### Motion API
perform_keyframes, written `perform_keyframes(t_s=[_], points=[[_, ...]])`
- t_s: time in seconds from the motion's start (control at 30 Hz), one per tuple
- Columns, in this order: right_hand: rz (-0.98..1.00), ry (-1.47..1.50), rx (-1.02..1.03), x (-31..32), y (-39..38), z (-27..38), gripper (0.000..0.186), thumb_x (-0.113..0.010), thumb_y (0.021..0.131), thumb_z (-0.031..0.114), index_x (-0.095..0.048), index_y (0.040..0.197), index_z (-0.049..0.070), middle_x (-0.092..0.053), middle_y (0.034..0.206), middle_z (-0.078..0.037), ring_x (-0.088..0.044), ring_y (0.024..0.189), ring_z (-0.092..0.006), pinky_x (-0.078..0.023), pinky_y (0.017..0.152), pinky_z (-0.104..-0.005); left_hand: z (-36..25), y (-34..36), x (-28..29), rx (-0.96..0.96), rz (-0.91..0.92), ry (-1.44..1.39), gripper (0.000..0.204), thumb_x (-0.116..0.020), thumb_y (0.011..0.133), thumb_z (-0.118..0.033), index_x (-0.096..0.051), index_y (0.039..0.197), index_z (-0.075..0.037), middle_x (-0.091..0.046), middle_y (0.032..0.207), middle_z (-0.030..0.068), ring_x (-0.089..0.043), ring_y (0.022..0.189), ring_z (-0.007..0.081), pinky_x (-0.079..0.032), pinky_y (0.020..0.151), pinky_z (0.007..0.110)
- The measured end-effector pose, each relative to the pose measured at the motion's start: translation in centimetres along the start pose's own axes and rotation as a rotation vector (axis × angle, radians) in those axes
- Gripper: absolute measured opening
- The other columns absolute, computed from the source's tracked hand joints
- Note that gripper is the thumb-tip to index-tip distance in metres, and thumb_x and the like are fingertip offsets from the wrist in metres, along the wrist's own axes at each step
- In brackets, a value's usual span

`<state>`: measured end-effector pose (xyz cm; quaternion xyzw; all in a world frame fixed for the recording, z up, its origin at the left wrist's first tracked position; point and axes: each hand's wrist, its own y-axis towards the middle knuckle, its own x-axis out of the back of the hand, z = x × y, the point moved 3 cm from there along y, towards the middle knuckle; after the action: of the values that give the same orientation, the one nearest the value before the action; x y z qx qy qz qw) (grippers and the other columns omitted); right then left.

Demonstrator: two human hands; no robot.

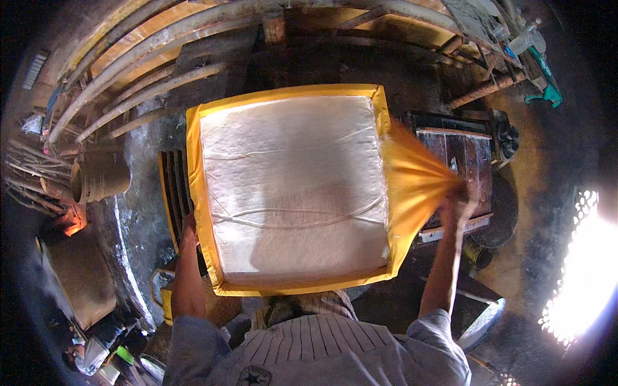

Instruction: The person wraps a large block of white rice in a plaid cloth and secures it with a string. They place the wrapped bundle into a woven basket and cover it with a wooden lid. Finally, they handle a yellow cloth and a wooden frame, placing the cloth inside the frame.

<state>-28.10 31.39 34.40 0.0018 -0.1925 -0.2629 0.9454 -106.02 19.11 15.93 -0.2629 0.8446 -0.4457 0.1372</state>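
Observation:
A square white slab [293, 183] with thin creases on its surface fills the middle, framed by yellow cloth [286, 283] folded along its edges. At its left edge, my left hand [190, 235] grips the yellow-edged side, its fingertips partly hidden; dark slatted boards [172, 199] show just beyond. My right hand [456, 199] is closed on a bunched corner of the cloth, stretching it out to the right into a fan of folds. Behind that hand is a dark wooden box [473, 151] with pale rails. The right hand is slightly blurred.
Wooden poles [161, 26] arch across the back. At left are a bundle of sticks [35, 174], a round container [100, 177] and a brown board [80, 273]. A person [93, 354] is at the lower left. A dark basin [476, 309] sits at lower right.

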Motion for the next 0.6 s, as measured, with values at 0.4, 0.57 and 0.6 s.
perform_keyframes(t_s=[0.4, 0.57, 0.6], points=[[0.227, 0.062, -0.691, 7.2, -8.6, -23.8, 0.020, -0.056, 0.086, 0.030, -0.060, 0.097, 0.013, -0.051, 0.060, 0.001, -0.050, 0.050, -0.0141, -0.042, 0.042, -0.0314, -13.5, -10.0, 1.6, -0.590, 0.488, -0.804, 0.030, -0.054, 0.089, -0.021, -0.058, 0.114, -0.005, -0.064, 0.107, 0.0080, -0.059, 0.100, 0.0254, -0.041, 0.096, 0.043], [0.005, -0.068, -0.096, -10.9, -4.8, -3.8, 0.017, -0.060, 0.085, 0.020, -0.060, 0.100, 0.011, -0.059, 0.083, -0.001, -0.057, 0.069, -0.0137, -0.045, 0.055, -0.0266, -2.8, -2.8, 8.3, -0.613, -0.029, -0.152, 0.042, -0.048, 0.091, -0.037, -0.054, 0.119, -0.006, -0.063, 0.106, 0.0094, -0.059, 0.095, 0.0245, -0.045, 0.085, 0.040], [0.127, 0.003, 0.003, -16.6, -6.3, 2.2, 0.019, -0.062, 0.084, 0.016, -0.059, 0.102, 0.010, -0.061, 0.089, -0.001, -0.059, 0.073, -0.0134, -0.046, 0.059, -0.0253, 1.4, -0.7, 7.4, -0.600, -0.029, 0.028, 0.044, -0.047, 0.091, -0.040, -0.054, 0.120, -0.006, -0.063, 0.106, 0.0096, -0.059, 0.094, 0.0243, -0.045, 0.083, 0.040]])
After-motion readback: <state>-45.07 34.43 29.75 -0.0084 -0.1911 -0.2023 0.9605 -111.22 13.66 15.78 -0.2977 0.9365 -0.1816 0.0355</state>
